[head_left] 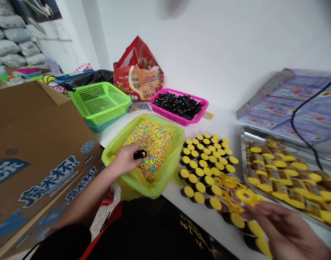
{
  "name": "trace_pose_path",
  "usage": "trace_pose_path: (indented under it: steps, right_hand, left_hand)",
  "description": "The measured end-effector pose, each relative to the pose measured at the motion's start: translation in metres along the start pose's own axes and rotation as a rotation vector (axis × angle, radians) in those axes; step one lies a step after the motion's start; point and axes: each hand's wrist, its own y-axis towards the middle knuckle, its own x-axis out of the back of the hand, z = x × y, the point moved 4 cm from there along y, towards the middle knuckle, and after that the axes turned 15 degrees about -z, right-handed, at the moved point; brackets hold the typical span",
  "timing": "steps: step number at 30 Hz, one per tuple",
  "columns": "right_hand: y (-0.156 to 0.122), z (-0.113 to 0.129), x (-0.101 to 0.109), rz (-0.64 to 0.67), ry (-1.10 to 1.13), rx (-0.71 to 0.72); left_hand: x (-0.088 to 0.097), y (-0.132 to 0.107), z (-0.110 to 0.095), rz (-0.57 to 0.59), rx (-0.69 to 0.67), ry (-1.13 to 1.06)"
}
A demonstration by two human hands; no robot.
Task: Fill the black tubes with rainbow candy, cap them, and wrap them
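My left hand (127,159) is closed around a small black tube (140,154), held over the coloured candy beads (150,144) in a yellow-green bag-lined bin (179,144). My right hand (284,231) is blurred at the lower right, fingers stretched out over yellow-capped black tubes (206,162) standing in rows on the white table. It holds nothing that I can make out.
A pink basket (199,115) of black tubes sits behind the bin, beside a red printed bag (138,72) and stacked green baskets (100,101). A metal tray (244,159) of labelled yellow-capped tubes lies right, printed sheets (298,104) behind it. A big cardboard box (32,155) fills the left.
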Motion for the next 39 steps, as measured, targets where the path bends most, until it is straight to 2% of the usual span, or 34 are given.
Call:
trace_pose_path:
  steps: [2,4,6,8,12,14,16,18,20,23,26,28,32,36,39]
  right_hand:
    - [-0.013,0.041,-0.022,0.020,0.389,-0.170]
    - [-0.022,0.079,-0.046,0.179,0.644,-0.237]
    - [-0.026,0.110,-0.068,0.331,0.795,-0.256]
    - [-0.027,0.134,-0.084,0.435,0.886,-0.233]
    - [-0.024,0.172,-0.104,0.530,0.977,-0.153]
    - [-0.023,0.187,-0.113,0.594,1.015,-0.152]
    - [-0.023,0.199,-0.123,0.645,1.032,-0.141]
    - [-0.021,0.205,-0.134,0.621,0.992,-0.093]
    - [-0.016,0.207,-0.142,0.527,0.920,-0.032]
    - [-0.010,0.203,-0.149,0.391,0.892,0.008]
    - [-0.005,0.196,-0.148,0.318,0.959,0.001]
    - [-0.004,0.192,-0.147,0.324,1.019,-0.079]
    - [-0.014,0.191,-0.147,0.427,1.103,-0.298]
    - [-0.030,0.200,-0.149,0.543,1.068,-0.304]
    - [-0.031,0.198,-0.152,0.536,1.067,-0.357]
  left_hand:
    - [0.000,-0.004,-0.001,-0.029,0.059,-0.161]
    - [-0.002,-0.009,-0.006,-0.021,0.106,-0.306]
    - [-0.006,-0.013,-0.014,-0.004,0.141,-0.410]
    - [-0.010,-0.017,-0.021,0.011,0.164,-0.485]
    - [-0.018,-0.021,-0.028,0.028,0.206,-0.610]
    - [-0.023,-0.023,-0.026,0.057,0.286,-0.704]
    - [-0.030,-0.027,-0.023,0.158,0.433,-0.852]
    - [-0.037,-0.031,-0.021,0.264,0.569,-0.982]
    - [-0.041,-0.032,-0.020,0.288,0.615,-1.017]
    - [-0.037,-0.031,-0.020,0.131,0.501,-0.917]
    - [-0.029,-0.030,-0.023,-0.037,0.345,-0.708]
    - [-0.027,-0.031,-0.024,-0.074,0.289,-0.608]
    - [-0.028,-0.032,-0.024,-0.090,0.238,-0.550]
    - [-0.031,-0.034,-0.025,-0.097,0.182,-0.489]
    - [-0.024,-0.030,-0.027,-0.147,0.062,-0.376]
